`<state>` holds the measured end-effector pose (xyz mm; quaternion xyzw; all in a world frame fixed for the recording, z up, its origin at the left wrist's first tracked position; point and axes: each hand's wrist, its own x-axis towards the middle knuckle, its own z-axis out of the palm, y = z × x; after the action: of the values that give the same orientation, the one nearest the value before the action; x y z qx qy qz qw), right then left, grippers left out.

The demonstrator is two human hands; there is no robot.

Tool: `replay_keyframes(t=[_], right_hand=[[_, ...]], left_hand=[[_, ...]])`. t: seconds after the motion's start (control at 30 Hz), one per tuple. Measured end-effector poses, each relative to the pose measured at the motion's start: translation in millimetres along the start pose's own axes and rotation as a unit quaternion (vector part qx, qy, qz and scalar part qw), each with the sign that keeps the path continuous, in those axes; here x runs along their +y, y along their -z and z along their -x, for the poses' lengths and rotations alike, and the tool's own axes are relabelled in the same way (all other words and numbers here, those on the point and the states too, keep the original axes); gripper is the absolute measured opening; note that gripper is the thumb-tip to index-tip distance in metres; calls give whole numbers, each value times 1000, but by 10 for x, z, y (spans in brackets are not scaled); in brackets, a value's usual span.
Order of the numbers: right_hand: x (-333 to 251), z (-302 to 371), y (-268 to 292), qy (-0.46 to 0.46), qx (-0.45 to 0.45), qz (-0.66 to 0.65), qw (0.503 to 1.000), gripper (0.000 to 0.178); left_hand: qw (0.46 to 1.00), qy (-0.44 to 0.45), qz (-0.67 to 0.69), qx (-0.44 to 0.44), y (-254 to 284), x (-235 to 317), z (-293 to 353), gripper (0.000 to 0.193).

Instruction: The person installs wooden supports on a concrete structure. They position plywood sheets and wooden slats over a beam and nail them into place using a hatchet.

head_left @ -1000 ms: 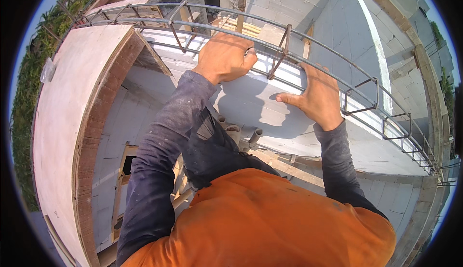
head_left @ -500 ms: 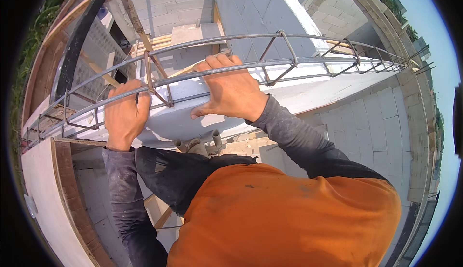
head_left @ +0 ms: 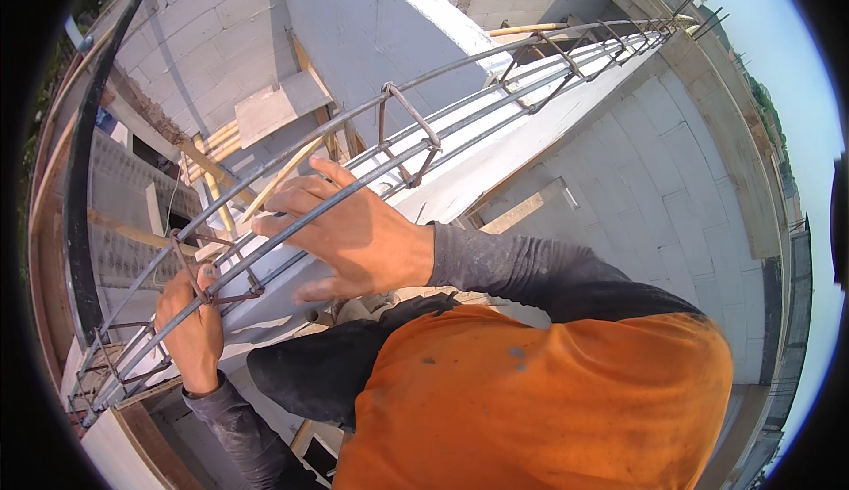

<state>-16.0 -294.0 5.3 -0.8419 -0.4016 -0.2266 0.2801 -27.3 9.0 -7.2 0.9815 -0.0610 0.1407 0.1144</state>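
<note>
Left hand (head_left: 193, 331) is seen at lower left of the frame, fingers curled shut around the lower bars of the rebar cage (head_left: 354, 167) beside a rectangular stirrup (head_left: 212, 269). The cage is laid along the top of a white block wall (head_left: 495, 158); its long axis runs diagonally from the lower left of the frame up to the upper right, the far end pointing toward the upper right corner, bars bent by the lens. A second stirrup (head_left: 409, 136) is seen at mid frame, more further up right. Right hand (head_left: 354, 233) is placed at centre, fingers spread wide and laid flat over the long bars, thumb apart below; nothing is gripped. Wooden planks (head_left: 265, 110) are seen at upper left below the cage. An orange shirt (head_left: 531, 401) fills the lower right.
</note>
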Motion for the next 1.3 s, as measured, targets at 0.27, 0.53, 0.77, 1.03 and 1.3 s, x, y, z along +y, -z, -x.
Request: replay_keyframes(t=[0.27,0.53,0.77,1.03,1.3], right_hand=[[427,1278,602,-275,378,-66,882,18],[1850,1685,729,-457,695,-29,555,90],[2153,1517,558,-419,731,-62,535,97],[2070,1687,690,-421,708,-98,558,102],[2126,1755,492,-464,691,-62,551,106]], left_hand=[[997,-20,50,-51,241,148,-18,56],[993,-12,29,-114,303,211,-58,82],[991,-83,21,-102,360,162,-88,84],[988,-118,33,-99,283,38,-79,94],[987,-103,34,-118,337,1,-75,94]])
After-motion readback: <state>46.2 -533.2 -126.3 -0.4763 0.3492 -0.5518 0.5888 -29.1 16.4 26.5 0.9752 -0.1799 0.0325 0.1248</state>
